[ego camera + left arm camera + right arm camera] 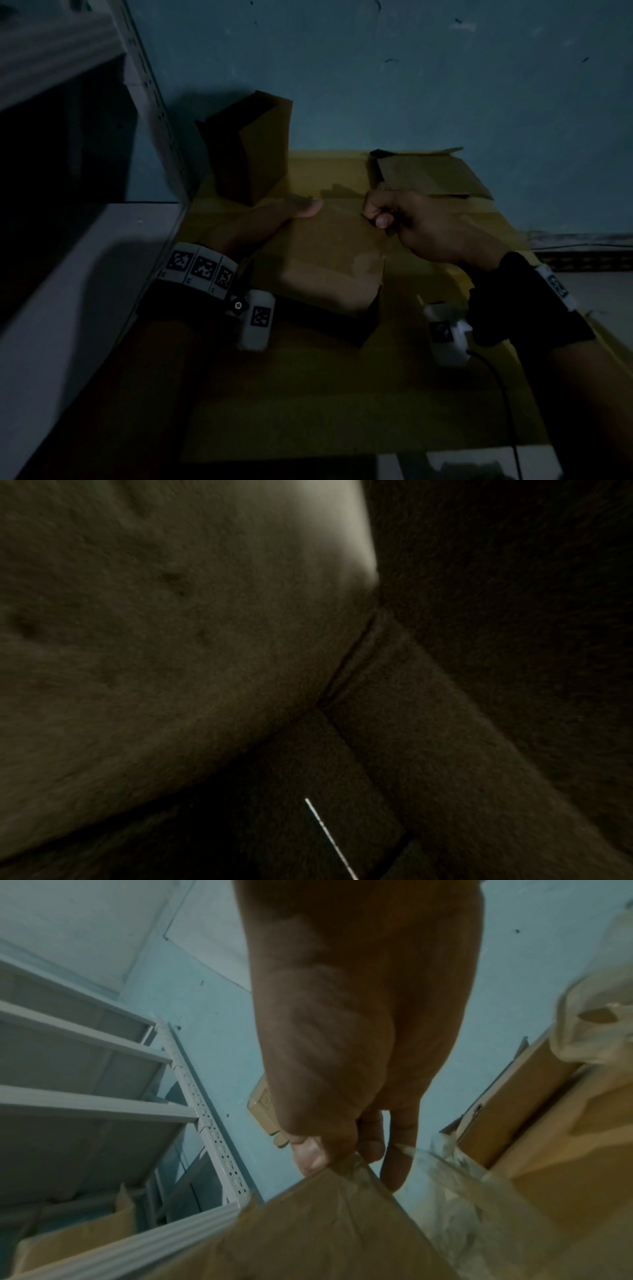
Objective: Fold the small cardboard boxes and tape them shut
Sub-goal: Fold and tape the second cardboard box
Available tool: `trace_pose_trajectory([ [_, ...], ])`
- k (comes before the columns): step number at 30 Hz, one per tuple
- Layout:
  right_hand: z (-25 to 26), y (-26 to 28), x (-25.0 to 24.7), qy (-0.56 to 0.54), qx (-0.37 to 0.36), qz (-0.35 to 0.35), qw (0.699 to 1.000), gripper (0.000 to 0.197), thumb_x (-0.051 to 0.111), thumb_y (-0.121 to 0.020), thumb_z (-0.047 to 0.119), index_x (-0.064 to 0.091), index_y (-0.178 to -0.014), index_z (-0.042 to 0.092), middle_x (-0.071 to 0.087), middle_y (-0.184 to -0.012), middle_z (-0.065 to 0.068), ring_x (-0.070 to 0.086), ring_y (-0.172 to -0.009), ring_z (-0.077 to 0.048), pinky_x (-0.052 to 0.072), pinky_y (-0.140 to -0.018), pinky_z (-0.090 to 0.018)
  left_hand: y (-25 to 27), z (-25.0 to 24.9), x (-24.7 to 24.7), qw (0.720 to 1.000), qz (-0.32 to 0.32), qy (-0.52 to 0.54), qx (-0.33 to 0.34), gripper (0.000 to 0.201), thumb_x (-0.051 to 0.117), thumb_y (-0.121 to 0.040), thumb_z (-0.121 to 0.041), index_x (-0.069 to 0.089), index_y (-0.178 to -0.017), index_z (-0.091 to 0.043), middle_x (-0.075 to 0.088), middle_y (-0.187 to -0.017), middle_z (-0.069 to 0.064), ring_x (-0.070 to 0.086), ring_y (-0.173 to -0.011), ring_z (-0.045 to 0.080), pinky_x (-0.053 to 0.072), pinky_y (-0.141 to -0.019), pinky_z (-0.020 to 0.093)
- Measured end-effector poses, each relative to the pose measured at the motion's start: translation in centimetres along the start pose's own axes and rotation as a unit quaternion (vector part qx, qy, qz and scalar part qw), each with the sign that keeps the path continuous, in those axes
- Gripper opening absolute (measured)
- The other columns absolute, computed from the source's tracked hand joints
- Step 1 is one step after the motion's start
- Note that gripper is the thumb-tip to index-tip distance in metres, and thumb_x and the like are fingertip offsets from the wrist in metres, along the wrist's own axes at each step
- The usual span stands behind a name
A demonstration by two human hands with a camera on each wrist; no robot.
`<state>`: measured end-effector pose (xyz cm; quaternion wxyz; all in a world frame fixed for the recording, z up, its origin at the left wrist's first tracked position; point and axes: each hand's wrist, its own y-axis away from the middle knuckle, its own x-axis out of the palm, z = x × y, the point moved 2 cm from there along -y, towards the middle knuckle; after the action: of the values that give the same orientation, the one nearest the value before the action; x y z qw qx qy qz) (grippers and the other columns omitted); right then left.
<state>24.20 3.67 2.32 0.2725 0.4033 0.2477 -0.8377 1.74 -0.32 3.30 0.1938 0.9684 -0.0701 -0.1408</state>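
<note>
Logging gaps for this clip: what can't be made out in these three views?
- Left wrist view: dark, noisy and blurred; only cardboard folds, no fingers.
- Head view: the left hand fingers are hidden behind the box.
- Head view: too dim to show the tape that the right hand pinches.
- Right wrist view: the box is cut off by the bottom edge.

We work on a yellowish cardboard sheet (pixel 342 394). On it, a small box (pixel 322 270) sits at centre, an upright open box (pixel 250 150) at eleven o'clock, and a flattened box (pixel 431 174) at one o'clock.
</note>
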Motion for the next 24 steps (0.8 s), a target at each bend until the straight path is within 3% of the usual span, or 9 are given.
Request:
trace_pose_trajectory([
  [3,0.1,0.3,-0.3,-0.007,0.006,0.008,1.0,0.033,0.046,-0.093,-0.008,0.048,-0.077,0.021,0.046,-0.083,0.004,0.044,-0.077,-0.009,0.034,-0.072,-0.031,0.0,0.0,0.0,1.0,0.007,0.009,0.0,0.027,0.059,-0.092,-0.047,0.062,-0.098,-0.02,0.066,-0.101,0.005,0.068,-0.085,0.019,0.053,-0.075,0.026],
  [6,-0.2,0.6,-0.2,-0.023,0.026,-0.007,0.999,0.014,0.051,-0.1,0.007,0.054,-0.087,0.01,0.053,-0.088,0.001,0.049,-0.081,-0.008,0.037,-0.073,-0.03,0.1,0.1,-0.1,0.999,-0.004,0.032,0.016,0.019,0.059,-0.093,-0.041,0.061,-0.092,-0.022,0.064,-0.092,0.0,0.069,-0.061,0.008,0.052,-0.051,0.015],
  [7,-0.3,0.7,-0.3,-0.038,0.031,-0.023,0.999,0.011,0.055,-0.101,0.011,0.055,-0.091,0.007,0.055,-0.089,0.0,0.052,-0.082,-0.007,0.039,-0.073,-0.027,0.1,0.1,-0.1,0.999,-0.004,0.028,0.018,0.017,0.058,-0.094,-0.039,0.061,-0.09,-0.024,0.064,-0.09,-0.001,0.068,-0.058,0.005,0.05,-0.048,0.014],
  [9,-0.3,0.8,-0.5,-0.081,0.027,-0.063,0.994,0.009,0.067,-0.096,0.014,0.059,-0.096,0.01,0.059,-0.091,-0.001,0.059,-0.088,-0.015,0.047,-0.078,-0.029,0.4,-0.1,0.1,0.999,0.002,0.029,0.024,0.017,0.055,-0.096,-0.039,0.062,-0.092,-0.024,0.064,-0.093,0.0,0.068,-0.059,0.003,0.049,-0.048,0.014],
  [12,0.0,0.8,-0.9,-0.132,0.021,-0.094,0.987,0.019,0.081,-0.079,0.021,0.071,-0.096,0.023,0.067,-0.095,-0.004,0.066,-0.093,-0.027,0.056,-0.084,-0.044,0.6,-0.2,0.1,1.0,0.009,0.022,0.021,0.024,0.056,-0.094,-0.045,0.062,-0.101,-0.023,0.065,-0.106,0.005,0.07,-0.071,0.006,0.052,-0.056,0.017],
  [15,0.3,0.8,-0.9,-0.159,0.0,-0.101,0.982,0.021,0.083,-0.071,0.018,0.079,-0.089,0.007,0.071,-0.093,-0.021,0.069,-0.089,-0.035,0.058,-0.082,-0.052,0.9,-0.4,0.3,1.0,0.008,0.023,0.011,0.027,0.056,-0.094,-0.045,0.062,-0.105,-0.021,0.065,-0.107,0.005,0.069,-0.081,0.012,0.05,-0.064,0.024],
  [20,-0.1,0.8,-0.9,-0.179,0.001,-0.119,0.977,0.02,0.084,-0.068,0.01,0.076,-0.081,-0.003,0.069,-0.086,-0.026,0.067,-0.081,-0.038,0.057,-0.075,-0.04,0.9,-0.6,0.5,1.0,-0.018,0.012,0.012,0.016,0.053,-0.097,-0.039,0.054,-0.086,-0.026,0.057,-0.09,0.0,0.058,-0.071,0.008,0.045,-0.058,0.022],
  [24,-0.2,0.6,-0.7,-0.164,0.021,-0.11,0.98,0.01,0.081,-0.075,0.001,0.073,-0.079,0.004,0.066,-0.087,-0.026,0.065,-0.081,-0.033,0.054,-0.075,-0.037,1.0,-0.6,0.5,1.0,-0.002,0.023,-0.007,0.019,0.055,-0.095,-0.042,0.056,-0.089,-0.024,0.062,-0.095,0.003,0.062,-0.075,0.014,0.046,-0.062,0.025],
])
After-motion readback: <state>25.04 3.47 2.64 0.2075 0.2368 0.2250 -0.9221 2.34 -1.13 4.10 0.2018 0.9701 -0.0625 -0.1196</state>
